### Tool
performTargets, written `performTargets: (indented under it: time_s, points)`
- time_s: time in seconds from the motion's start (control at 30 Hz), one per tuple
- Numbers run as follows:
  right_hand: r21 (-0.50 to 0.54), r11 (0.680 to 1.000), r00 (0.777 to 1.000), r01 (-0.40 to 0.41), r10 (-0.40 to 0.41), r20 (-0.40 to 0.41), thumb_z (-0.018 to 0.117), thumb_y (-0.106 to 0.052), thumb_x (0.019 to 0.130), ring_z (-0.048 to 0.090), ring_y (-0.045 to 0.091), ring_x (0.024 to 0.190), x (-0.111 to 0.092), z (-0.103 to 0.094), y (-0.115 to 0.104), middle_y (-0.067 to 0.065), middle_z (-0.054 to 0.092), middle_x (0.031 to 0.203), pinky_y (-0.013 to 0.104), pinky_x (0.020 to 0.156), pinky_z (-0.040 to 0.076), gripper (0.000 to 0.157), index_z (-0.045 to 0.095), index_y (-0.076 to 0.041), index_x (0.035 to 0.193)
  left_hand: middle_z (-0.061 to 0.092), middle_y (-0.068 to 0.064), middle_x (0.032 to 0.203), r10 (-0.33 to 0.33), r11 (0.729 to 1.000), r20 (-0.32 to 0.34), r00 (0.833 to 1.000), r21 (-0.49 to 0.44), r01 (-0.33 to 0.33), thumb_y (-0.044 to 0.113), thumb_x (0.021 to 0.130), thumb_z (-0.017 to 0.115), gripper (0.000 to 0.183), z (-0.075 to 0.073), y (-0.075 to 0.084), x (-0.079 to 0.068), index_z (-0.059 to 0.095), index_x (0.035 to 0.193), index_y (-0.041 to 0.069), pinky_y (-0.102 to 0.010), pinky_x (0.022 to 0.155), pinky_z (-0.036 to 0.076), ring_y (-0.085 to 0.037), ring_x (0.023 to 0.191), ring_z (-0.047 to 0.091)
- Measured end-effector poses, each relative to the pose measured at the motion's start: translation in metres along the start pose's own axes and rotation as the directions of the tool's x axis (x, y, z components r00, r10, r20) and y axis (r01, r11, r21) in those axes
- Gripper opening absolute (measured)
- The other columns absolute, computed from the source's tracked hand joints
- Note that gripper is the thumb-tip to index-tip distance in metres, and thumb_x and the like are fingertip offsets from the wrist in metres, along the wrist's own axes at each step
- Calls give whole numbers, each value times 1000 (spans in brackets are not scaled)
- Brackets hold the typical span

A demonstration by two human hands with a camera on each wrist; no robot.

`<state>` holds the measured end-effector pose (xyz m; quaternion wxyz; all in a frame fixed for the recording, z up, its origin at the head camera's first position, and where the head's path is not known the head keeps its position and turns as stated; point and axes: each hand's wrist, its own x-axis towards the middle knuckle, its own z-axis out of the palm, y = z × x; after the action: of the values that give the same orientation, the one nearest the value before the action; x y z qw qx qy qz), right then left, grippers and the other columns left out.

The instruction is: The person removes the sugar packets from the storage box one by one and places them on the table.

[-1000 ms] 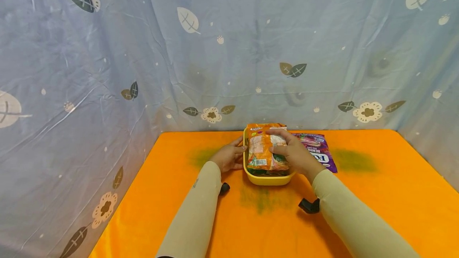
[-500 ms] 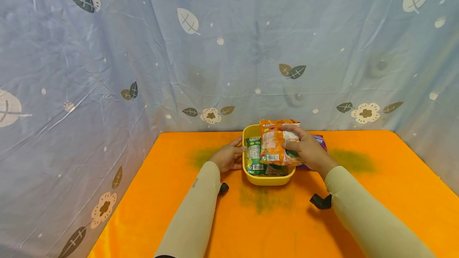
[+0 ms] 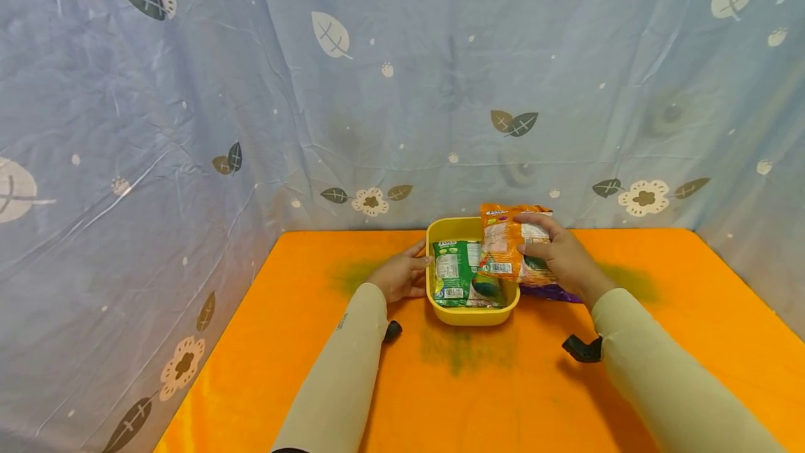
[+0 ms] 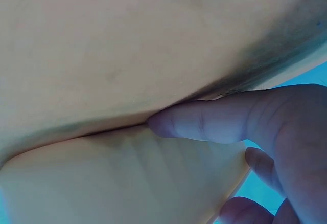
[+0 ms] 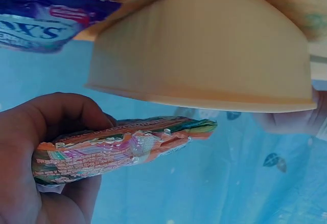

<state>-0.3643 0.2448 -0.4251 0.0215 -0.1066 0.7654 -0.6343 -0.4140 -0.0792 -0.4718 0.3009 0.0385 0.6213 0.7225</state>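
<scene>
My right hand (image 3: 562, 254) pinches an orange candy bag (image 3: 501, 243), thumb on its face and fingers along its top. The bag hangs over the right rim of a yellow plastic tub (image 3: 474, 318), and the right wrist view shows it edge-on beside the tub. Inside the tub lies a green candy bag (image 3: 465, 275), its right part overlapped by the orange one. With fairly straight fingers, my left hand (image 3: 397, 277) rests against the tub's left outer wall. In the left wrist view a finger (image 4: 204, 119) of it touches the wall (image 4: 127, 178) low down.
A purple candy bag (image 3: 552, 293) lies on the orange tabletop (image 3: 478, 397) right of the tub, mostly hidden under the right hand and orange bag. A blue patterned curtain (image 3: 402, 103) hangs behind the table and on both sides.
My right hand has carried the orange bag from over the tub to the right, past its rim. The green bag in the tub is uncovered. My left hand has stayed in place.
</scene>
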Motion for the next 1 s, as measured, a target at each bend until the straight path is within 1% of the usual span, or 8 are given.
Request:
performTargets:
  time_s: [0.1,0.23,0.3,0.47,0.67,0.8,0.87,1.0]
  points:
    - [-2,1000,1000,-12,12,-11,67,-18,92,54,22,93,-2,-7,1,7,13,154,30,72,53,58,42,-20,144,52,-3,134,3,1000,4,1000,3,-3,29,94,62,71,1,0,0,23,153,37,-48,81,50,-23,117,53]
    - [52,998,999,-28,29,-18,65,-16,93,59,19,77,-7,-17,3,10,12,152,30,66,54,58,41,-19,145,51,-4,136,5,1000,12,1000,12,-5,27,98,56,67,4,2,-1,20,153,36,-47,81,50,-22,116,54]
    - [82,996,999,-34,36,-18,65,-15,93,60,19,75,-8,-21,4,12,15,149,31,66,54,58,40,-18,145,50,-4,136,4,1000,6,1000,13,-4,26,99,54,64,4,2,-2,21,153,37,-47,81,50,-22,116,54]
    - [87,995,998,-53,54,-11,62,-14,94,60,18,72,-12,-32,8,14,15,148,31,64,54,59,36,-17,147,51,-4,135,-3,1000,-10,1000,7,3,25,99,54,63,3,2,-2,23,152,38,-47,81,50,-23,116,53]
    - [37,996,996,-82,83,-33,61,-15,95,59,17,67,-18,-48,11,15,14,148,30,60,53,60,34,-18,149,49,-4,138,6,1000,-2,1000,9,-6,26,98,55,64,2,2,-3,23,152,37,-48,82,50,-22,120,49]
    - [-2,996,995,-88,88,-46,62,-18,95,58,16,69,-23,-58,11,15,6,154,30,61,53,61,34,-21,149,50,-5,136,2,1000,-12,1000,4,-2,27,98,56,65,3,2,-4,22,153,37,-47,82,50,-24,117,53]
    - [-1,995,994,-97,97,-46,63,-19,95,58,17,70,-25,-63,10,14,2,154,31,63,53,61,34,-22,149,51,-6,135,1,1000,-14,1000,6,-1,26,99,54,64,3,3,-5,21,153,37,-47,82,50,-24,116,53]
    - [-12,994,992,-111,110,-54,62,-20,95,59,18,70,-30,-74,13,14,4,153,32,63,53,61,34,-21,149,51,-6,136,0,1000,-11,1000,7,0,25,100,53,63,4,3,-4,21,153,37,-47,81,50,-25,118,53]
